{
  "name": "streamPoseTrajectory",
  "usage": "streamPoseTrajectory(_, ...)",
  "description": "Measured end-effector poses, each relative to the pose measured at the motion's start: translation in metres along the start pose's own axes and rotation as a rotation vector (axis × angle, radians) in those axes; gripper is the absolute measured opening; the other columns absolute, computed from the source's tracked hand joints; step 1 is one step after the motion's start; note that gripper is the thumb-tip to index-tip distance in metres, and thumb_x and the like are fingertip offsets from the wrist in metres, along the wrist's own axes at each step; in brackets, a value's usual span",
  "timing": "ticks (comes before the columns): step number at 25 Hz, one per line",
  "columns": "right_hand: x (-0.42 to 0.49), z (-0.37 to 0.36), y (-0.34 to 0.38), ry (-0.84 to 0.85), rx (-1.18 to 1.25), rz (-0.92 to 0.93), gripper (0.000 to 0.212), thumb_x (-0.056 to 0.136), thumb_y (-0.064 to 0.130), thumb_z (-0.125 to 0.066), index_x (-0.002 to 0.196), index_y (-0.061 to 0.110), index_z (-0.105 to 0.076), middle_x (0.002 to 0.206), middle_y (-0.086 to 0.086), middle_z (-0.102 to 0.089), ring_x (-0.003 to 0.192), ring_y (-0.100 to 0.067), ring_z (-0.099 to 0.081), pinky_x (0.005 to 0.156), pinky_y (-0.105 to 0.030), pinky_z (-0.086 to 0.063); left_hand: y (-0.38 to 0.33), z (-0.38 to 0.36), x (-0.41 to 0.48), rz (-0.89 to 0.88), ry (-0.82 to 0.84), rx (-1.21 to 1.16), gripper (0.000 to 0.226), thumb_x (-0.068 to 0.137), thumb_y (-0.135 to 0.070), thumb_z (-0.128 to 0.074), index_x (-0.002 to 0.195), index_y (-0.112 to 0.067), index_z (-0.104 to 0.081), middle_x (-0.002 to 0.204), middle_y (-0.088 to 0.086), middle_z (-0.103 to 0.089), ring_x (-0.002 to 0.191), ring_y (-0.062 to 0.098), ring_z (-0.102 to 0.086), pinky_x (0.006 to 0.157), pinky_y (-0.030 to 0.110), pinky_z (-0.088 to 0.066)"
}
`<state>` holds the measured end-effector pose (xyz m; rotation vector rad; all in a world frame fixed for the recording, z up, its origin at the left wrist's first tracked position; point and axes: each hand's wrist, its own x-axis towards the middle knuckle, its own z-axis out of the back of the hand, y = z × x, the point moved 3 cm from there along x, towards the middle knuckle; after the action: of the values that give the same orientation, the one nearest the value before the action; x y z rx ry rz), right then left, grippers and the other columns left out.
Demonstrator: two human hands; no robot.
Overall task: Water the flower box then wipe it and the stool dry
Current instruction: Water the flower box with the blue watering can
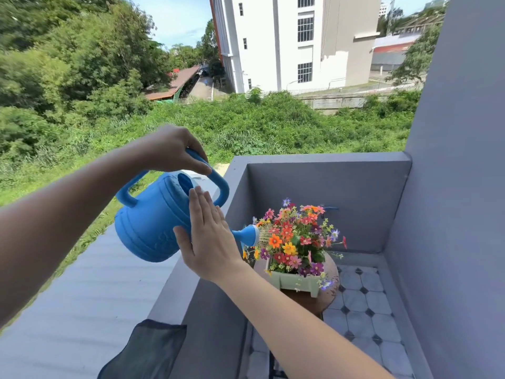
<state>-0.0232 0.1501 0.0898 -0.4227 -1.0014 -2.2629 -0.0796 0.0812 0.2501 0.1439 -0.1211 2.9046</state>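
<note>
A blue watering can [149,222] is tilted to the right, and thin streams of water leave its rose [252,235] onto the flowers. My left hand [172,149] is closed over the can's top handle. My right hand [209,239] lies flat, fingers together, against the can's side near the spout. The pale green flower box [296,283], full of mixed coloured flowers [293,236], stands on a round brown stool [329,292] in the balcony corner.
A dark blue-grey cloth [149,348] hangs over the grey parapet ledge [175,294] at the lower left. Grey walls [451,214] close the corner behind and to the right. The balcony floor [360,315] is white tile with black diamonds.
</note>
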Motion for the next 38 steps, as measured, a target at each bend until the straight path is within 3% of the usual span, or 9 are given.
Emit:
streamPoseTrajectory(5,-0.016,0.002,-0.008,-0.029,-0.039,0.018,0.074,0.1,0.038,-0.037,0.153,0.01,0.007,0.162,-0.006,0.007,0.149,-0.021,0.007,0.117,-0.031,0.006,-0.011,-0.001,-0.002,-0.021,0.029,-0.021,0.028,0.073,-0.044,-0.074,0.09,-0.022,-0.076,0.071,-0.001,-0.07,0.058,0.015,-0.054,0.053,0.024,-0.038)
streamPoseTrajectory(9,-0.037,-0.001,-0.015,-0.134,-0.051,-0.003,0.072,0.097,0.042,-0.035,0.149,0.023,0.011,0.158,-0.007,0.015,0.148,-0.021,0.01,0.119,-0.034,0.003,-0.018,0.009,-0.003,-0.013,-0.041,-0.06,0.026,0.073,-0.04,-0.074,0.09,-0.021,-0.075,0.06,-0.008,-0.061,0.047,0.006,-0.047,0.042,0.015,-0.034)
streamPoseTrajectory(12,-0.04,-0.002,-0.011,-0.141,-0.057,-0.051,0.08,0.097,0.044,-0.032,0.146,0.024,0.028,0.156,-0.005,0.024,0.147,-0.018,0.02,0.116,-0.033,0.015,-0.019,0.012,-0.003,-0.003,-0.073,-0.101,0.026,0.072,-0.039,-0.075,0.089,-0.019,-0.075,0.058,-0.006,-0.06,0.041,0.004,-0.049,0.035,0.008,-0.033)
streamPoseTrajectory(14,-0.037,-0.002,-0.007,-0.118,-0.091,-0.066,0.086,0.098,0.046,-0.03,0.141,0.019,0.039,0.154,-0.005,0.031,0.145,-0.017,0.026,0.113,-0.031,0.022,-0.017,0.013,-0.003,0.01,-0.08,-0.079,0.03,0.072,-0.04,-0.075,0.091,-0.017,-0.075,0.061,-0.004,-0.062,0.049,0.009,-0.049,0.038,0.012,-0.035)
streamPoseTrajectory(18,-0.037,-0.007,0.0,-0.065,-0.115,-0.033,0.08,0.098,0.046,-0.029,0.145,0.013,0.027,0.152,-0.004,0.031,0.141,-0.017,0.027,0.11,-0.034,0.024,-0.013,0.014,-0.008,0.044,-0.047,-0.018,0.03,0.07,-0.042,-0.076,0.089,-0.019,-0.076,0.063,-0.003,-0.064,0.053,0.014,-0.049,0.047,0.024,-0.034)
streamPoseTrajectory(25,-0.059,-0.017,0.008,-0.221,-0.241,0.029,0.081,0.094,0.048,-0.034,0.149,0.0,0.001,0.157,-0.019,-0.01,0.145,-0.03,-0.02,0.113,-0.048,-0.008,-0.018,0.01,-0.019,0.026,0.044,0.011,0.03,0.067,-0.051,-0.074,0.085,-0.027,-0.076,0.076,0.0,-0.069,0.071,0.019,-0.059,0.061,0.03,-0.042)
streamPoseTrajectory(29,-0.059,-0.005,-0.003,-0.26,-0.264,0.046,0.085,0.095,0.048,-0.034,0.149,0.005,0.016,0.158,-0.017,0.0,0.148,-0.027,-0.009,0.118,-0.039,-0.009,-0.028,0.015,-0.019,0.003,-0.001,-0.057,0.028,0.07,-0.048,-0.074,0.088,-0.026,-0.076,0.072,-0.002,-0.066,0.062,0.011,-0.05,0.056,0.027,-0.037)
streamPoseTrajectory(32,-0.053,0.001,-0.001,-0.252,-0.212,0.062,0.084,0.097,0.048,-0.029,0.146,0.008,0.027,0.158,-0.009,0.027,0.148,-0.027,0.01,0.122,-0.036,0.002,-0.028,0.018,-0.021,0.02,-0.047,-0.109,0.029,0.07,-0.047,-0.074,0.089,-0.024,-0.076,0.071,0.0,-0.067,0.061,0.014,-0.051,0.053,0.025,-0.037)
streamPoseTrajectory(38,-0.052,-0.014,0.012,-0.34,-0.422,0.167,0.083,0.095,0.048,-0.03,0.15,0.006,0.016,0.157,-0.009,0.028,0.148,-0.025,0.014,0.121,-0.035,0.006,-0.033,0.012,-0.026,0.078,-0.095,-0.124,0.029,0.072,-0.045,-0.074,0.09,-0.022,-0.075,0.064,-0.005,-0.06,0.056,0.011,-0.047,0.049,0.023,-0.034)
